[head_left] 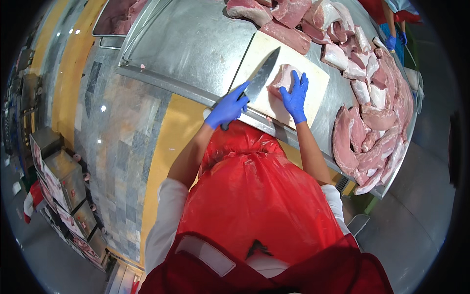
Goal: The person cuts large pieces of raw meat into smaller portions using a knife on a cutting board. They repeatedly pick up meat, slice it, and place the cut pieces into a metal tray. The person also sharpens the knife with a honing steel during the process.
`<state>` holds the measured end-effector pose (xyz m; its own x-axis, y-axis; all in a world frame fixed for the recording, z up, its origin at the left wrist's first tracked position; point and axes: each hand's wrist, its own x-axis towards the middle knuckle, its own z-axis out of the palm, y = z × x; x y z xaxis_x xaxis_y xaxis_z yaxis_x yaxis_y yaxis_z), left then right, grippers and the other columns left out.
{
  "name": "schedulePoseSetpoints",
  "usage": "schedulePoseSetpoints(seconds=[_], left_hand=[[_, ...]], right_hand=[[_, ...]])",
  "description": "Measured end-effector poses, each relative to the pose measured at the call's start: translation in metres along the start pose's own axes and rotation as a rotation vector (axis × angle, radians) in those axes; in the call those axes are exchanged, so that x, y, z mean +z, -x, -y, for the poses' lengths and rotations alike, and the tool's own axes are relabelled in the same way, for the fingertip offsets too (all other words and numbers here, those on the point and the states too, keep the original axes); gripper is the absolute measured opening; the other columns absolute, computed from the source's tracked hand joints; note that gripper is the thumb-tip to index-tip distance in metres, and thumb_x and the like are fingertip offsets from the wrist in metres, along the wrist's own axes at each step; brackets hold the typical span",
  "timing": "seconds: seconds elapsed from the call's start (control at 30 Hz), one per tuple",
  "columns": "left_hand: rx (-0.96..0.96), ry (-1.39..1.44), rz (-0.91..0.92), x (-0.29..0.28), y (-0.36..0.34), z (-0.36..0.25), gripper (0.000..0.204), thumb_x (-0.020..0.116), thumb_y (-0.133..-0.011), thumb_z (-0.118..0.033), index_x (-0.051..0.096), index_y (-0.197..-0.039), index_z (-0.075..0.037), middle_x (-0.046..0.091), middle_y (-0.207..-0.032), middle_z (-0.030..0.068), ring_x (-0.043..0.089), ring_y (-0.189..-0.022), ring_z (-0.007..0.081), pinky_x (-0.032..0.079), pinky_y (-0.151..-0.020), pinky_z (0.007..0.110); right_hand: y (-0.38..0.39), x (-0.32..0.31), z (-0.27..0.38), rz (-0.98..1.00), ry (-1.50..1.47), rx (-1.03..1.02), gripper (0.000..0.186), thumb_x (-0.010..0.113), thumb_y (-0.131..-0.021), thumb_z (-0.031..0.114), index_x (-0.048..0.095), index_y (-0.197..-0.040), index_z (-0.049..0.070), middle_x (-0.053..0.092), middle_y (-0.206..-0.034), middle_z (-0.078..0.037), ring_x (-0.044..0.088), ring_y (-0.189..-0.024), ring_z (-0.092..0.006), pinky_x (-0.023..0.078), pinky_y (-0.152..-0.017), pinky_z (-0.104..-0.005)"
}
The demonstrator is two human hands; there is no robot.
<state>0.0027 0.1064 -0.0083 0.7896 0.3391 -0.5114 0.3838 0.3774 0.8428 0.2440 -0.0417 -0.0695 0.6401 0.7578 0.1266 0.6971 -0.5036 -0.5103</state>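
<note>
My left hand (228, 107), in a blue glove, is closed round the handle of a large knife (264, 73). The blade points up and away, over the white cutting board (252, 59), just left of a piece of raw meat (282, 77). My right hand (296, 96), gloved in blue too, rests on the right side of that piece with its fingers stretched out. Pale fat covers part of the pink meat. The palm hides some of its right side.
Many cuts of raw meat (374, 115) are piled along the far and right sides of the metal table (196, 44). Another person's blue-gloved hand (390, 42) shows at the far right. A bin of meat (115, 19) stands at the far left; stacked metal containers (73, 181) stand at left.
</note>
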Motion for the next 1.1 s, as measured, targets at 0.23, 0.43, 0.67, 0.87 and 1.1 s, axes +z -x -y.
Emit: schedulePoseSetpoints(seconds=[0.23, 0.43, 0.67, 0.87, 1.1], left_hand=[[0.034, -0.360, 0.100, -0.020, -0.069, -0.031, 0.056, 0.048, -0.100, -0.026, 0.036, -0.155, -0.025, 0.057, -0.076, 0.0040, 0.047, -0.057, 0.0095, 0.046, -0.053, 0.026], [0.023, -0.463, 0.273, -0.040, -0.091, -0.064, 0.054, 0.048, -0.101, -0.028, 0.038, -0.153, -0.027, 0.063, -0.082, 0.0063, 0.049, -0.058, 0.0109, 0.048, -0.054, 0.028], [0.151, -0.804, 0.412, -0.050, -0.148, -0.085, 0.054, 0.048, -0.099, -0.031, 0.039, -0.153, -0.026, 0.069, -0.111, 0.0151, 0.062, -0.075, 0.0205, 0.054, -0.075, 0.034], [0.291, -0.916, 0.449, -0.075, -0.132, -0.080, 0.052, 0.049, -0.099, -0.030, 0.041, -0.151, -0.028, 0.064, -0.128, 0.0191, 0.064, -0.110, 0.0330, 0.046, -0.103, 0.040], [0.093, -0.811, 0.482, -0.104, -0.039, -0.047, 0.055, 0.046, -0.101, -0.032, 0.034, -0.154, -0.028, 0.070, -0.109, 0.0221, 0.069, -0.096, 0.0328, 0.051, -0.093, 0.042]], right_hand=[[-0.009, 0.019, 0.011, -0.113, -0.024, 0.184, 0.075, 0.062, -0.086, 0.024, 0.031, -0.152, 0.003, 0.022, -0.156, -0.034, 0.018, -0.145, -0.0504, 0.016, -0.120, -0.0520], [-0.007, 0.027, 0.021, -0.196, 0.115, 0.226, 0.078, 0.066, -0.088, 0.040, 0.036, -0.149, 0.002, 0.026, -0.154, -0.033, 0.022, -0.143, -0.0521, 0.020, -0.118, -0.0536], [-0.011, 0.035, 0.024, -0.231, 0.111, 0.247, 0.081, 0.069, -0.084, 0.038, 0.038, -0.149, 0.002, 0.027, -0.155, -0.031, 0.022, -0.143, -0.0516, 0.021, -0.118, -0.0541], [-0.012, 0.039, 0.020, -0.227, 0.129, 0.271, 0.078, 0.068, -0.085, 0.034, 0.038, -0.149, 0.002, 0.026, -0.155, -0.031, 0.021, -0.144, -0.0509, 0.020, -0.119, -0.0537], [-0.011, 0.040, 0.019, -0.258, 0.070, 0.288, 0.072, 0.065, -0.086, 0.028, 0.040, -0.149, 0.003, 0.027, -0.155, -0.031, 0.023, -0.144, -0.0493, 0.020, -0.119, -0.0518]])
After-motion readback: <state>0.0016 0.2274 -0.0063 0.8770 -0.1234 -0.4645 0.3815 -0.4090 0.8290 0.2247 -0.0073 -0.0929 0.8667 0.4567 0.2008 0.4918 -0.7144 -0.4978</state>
